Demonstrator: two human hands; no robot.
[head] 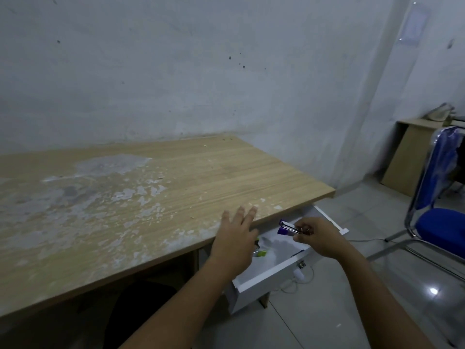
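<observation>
A white drawer (274, 270) stands pulled out under the right end of a worn wooden desk (151, 187). My right hand (319, 238) hovers over the drawer and pinches a small purple stapler (288, 227) by its rear end. My left hand (236, 235) is held over the desk's front edge with fingers spread and straight, holding nothing. A green object (261, 253) lies inside the drawer, partly hidden by my left hand.
A blue chair (437, 197) with a chrome frame stands on the tiled floor to the right. Behind it, a wooden board (407, 157) leans at a low cabinet. White cables (299, 278) hang below the drawer front. A bare wall runs behind the desk.
</observation>
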